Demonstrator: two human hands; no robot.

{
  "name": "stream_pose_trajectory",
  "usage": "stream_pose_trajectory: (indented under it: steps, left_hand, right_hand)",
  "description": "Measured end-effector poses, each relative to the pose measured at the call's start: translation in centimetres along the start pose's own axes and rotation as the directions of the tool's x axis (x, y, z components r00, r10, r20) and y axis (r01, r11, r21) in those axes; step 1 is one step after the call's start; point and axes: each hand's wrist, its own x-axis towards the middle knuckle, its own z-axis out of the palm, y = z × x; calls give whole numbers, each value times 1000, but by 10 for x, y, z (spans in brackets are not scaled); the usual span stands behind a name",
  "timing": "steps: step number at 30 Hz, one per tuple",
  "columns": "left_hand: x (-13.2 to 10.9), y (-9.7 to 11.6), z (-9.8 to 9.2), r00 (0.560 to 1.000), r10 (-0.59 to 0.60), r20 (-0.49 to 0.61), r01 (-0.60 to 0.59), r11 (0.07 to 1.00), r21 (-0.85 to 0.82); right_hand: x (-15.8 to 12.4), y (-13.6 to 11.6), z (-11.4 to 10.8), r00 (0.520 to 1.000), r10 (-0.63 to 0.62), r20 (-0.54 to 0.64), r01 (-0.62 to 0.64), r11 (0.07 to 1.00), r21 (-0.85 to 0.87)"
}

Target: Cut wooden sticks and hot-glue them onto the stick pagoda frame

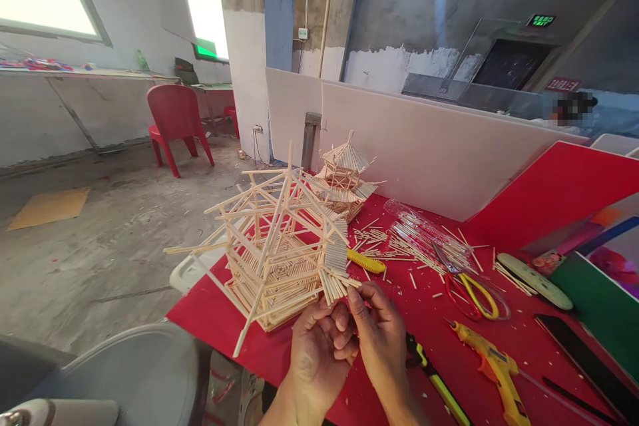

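Right fingers [375,295] pinch a stick [351,282] running left-right; left fingers [341,317] curl, hold unclear.

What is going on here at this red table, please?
A person is working with bare hands on a small pavilion model made of sticks. The right hand pinches a stick at the roof's edge; the left hand is curled just beside it, its grip unclear. Part of the roof is covered with sticks, the rest is open frame. Behind stands a second model. Scissors and a glue gun lie to the right.
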Motion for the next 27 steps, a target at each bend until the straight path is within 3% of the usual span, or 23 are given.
stream_pose_trajectory:
  steps: [8,27]
  left_hand:
    - [0,0,2,1000,-8,0,8,1000,8]
    - [0,-1,0,1000,8,6,-8,998,60]
  right_hand:
    - [0,3,1,996,87,36,-90,993,77]
    - [1,-1,2,998,50,24,-51,995,84]
